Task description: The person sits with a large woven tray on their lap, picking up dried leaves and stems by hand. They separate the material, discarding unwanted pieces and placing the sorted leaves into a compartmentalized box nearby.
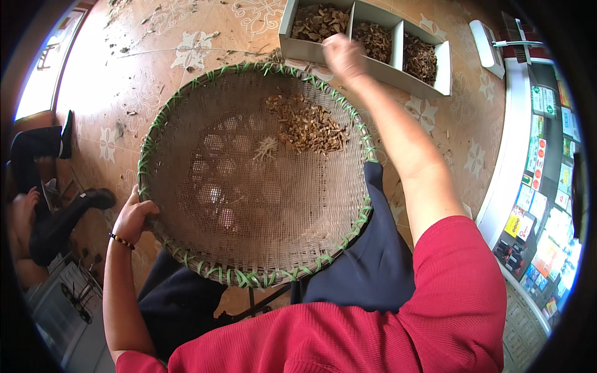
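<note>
A round woven sieve basket, its rim bound with green strips, rests over my lap. My left hand grips its left rim. Brown dried plant pieces form a pile at the sieve's far right. A small cluster of pale thin strips lies near the middle. Beyond the far right rim, my right hand is blurred in front of a white box with three compartments. The fingers look curled, but whether they hold anything is hidden. Each compartment contains dried brown pieces.
Plant debris is scattered over the patterned tile floor. A glass display case with boxes and cards stands at the right. A white device sits beyond the box. At the left, another person's dark-clad legs and hand show.
</note>
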A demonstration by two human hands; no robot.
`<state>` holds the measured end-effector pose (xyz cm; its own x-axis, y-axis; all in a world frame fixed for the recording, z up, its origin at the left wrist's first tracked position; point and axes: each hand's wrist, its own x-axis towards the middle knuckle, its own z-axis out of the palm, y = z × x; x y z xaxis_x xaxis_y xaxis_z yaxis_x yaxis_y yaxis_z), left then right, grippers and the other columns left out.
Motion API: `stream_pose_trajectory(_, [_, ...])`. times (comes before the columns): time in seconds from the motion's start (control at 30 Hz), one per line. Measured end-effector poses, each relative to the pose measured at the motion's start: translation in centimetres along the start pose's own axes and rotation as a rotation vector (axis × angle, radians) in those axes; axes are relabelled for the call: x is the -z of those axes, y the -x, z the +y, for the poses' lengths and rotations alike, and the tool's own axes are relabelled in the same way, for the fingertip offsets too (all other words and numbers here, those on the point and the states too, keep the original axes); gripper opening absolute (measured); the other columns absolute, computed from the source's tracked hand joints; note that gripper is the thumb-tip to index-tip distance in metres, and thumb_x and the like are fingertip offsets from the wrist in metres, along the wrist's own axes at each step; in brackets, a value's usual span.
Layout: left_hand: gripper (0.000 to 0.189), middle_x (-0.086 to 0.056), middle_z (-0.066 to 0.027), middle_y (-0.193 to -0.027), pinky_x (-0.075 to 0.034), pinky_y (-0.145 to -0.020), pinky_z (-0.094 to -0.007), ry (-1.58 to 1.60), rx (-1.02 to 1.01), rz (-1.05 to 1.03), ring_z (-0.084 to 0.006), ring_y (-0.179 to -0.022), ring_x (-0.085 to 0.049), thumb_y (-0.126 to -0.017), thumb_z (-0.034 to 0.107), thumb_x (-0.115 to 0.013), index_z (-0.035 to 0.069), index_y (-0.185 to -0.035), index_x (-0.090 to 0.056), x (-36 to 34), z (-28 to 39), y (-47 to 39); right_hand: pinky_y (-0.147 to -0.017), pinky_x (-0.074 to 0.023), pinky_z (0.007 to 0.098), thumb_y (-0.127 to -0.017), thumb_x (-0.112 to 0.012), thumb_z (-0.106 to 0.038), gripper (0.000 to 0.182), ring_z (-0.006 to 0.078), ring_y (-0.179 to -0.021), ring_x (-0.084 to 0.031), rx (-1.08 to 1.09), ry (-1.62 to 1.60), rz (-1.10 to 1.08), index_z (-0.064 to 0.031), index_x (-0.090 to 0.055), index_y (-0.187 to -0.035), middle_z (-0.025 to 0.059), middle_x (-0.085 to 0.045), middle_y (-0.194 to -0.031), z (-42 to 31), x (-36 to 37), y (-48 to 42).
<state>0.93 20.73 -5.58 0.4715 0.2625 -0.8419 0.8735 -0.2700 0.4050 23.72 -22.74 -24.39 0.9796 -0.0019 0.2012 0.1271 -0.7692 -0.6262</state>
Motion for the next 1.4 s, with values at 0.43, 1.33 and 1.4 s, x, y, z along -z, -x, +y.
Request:
stream_pose_trajectory(0.43, [0.058,-0.055,-0.004,-0.092,-0.048,-0.049,-0.0267,0.006,-0.063,0.025,-0.0149,-0.069,-0.056,-0.07,0.007,-0.054,0.008,-0.125,-0.039,-1.2,1.2,0.8,-0.096,-0.0344,0.0422,-0.084,-0.053,-0.037,0.041,0.0252,-0.115,-0.04,0.335,0.2,-0.918,-0.0072,-0.054,-0.111,0.0125,-0.048,-0.118,-1.2,-5.0,16.1])
stream_pose_trajectory(1.33, [0.059,-0.052,-0.0025,-0.086,-0.048,-0.049,-0.0248,0.008,-0.044,0.002,-0.0126,-0.068,-0.054,-0.071,0.005,-0.053,0.008,-0.128,-0.037,-1.6,1.9,1.2,-0.069,-0.0512,0.0387,-0.074,-0.064,-0.026,0.017,0.0264,-0.076,-0.064,-0.048,0.361,-0.711,-0.0093,-0.067,-0.073,0.0122,-0.065,-0.077,1.6,-4.1,10.9])
stream_pose_trajectory(1.4, [0.059,-0.052,-0.0025,-0.086,-0.048,-0.049,-0.0249,-0.006,-0.042,-0.005,-0.0128,-0.068,-0.054,-0.071,0.005,-0.053,0.008,-0.128,-0.037,-1.4,1.7,0.9,-0.07,-0.0512,0.037,-0.072,-0.065,-0.026,0.015,0.0253,-0.077,-0.064,-0.122,0.241,-0.737,-0.0123,-0.069,-0.076,0.011,-0.066,-0.078,2.3,-4.7,10.8])
